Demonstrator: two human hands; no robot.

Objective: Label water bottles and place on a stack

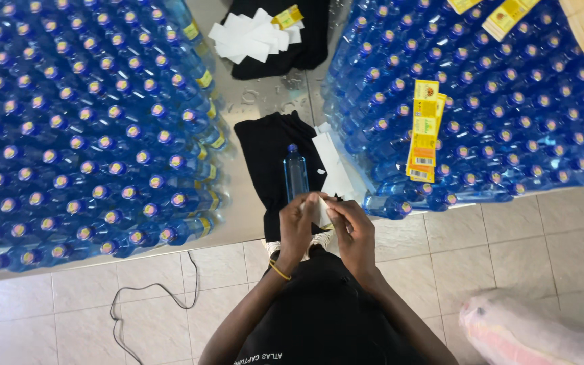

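— What's crowding you on the surface (251, 223)?

— Two big masses of blue capped bottles: one block fills the left (82, 128), another fills the right (508, 115). Between them runs a narrow bare strip. A strip of yellow labels (425, 132) lies on top of the right block, with more yellow labels (508, 15) at the far right. At the far end of the gap, loose white paper backings (251, 37) sit on a black cloth (305, 47). A black cable (150, 297) trails over the tiled floor at near left, and a pink bundle (528, 331) lies at near right.

— And the bottle you're working on?

— A single blue bottle (296, 172) lies on a nearer black cloth (265, 155) in the gap, cap pointing away, just beyond your fingertips, not in either hand. A white sheet (332, 165) lies beside it on the right.

— Your hands?

— Both meet at the near edge of the surface. Your left hand (297, 226) and right hand (351, 230) pinch a small white label piece (322, 211) between curled fingers, thumbs close together. A yellow band (279, 270) circles your left wrist.
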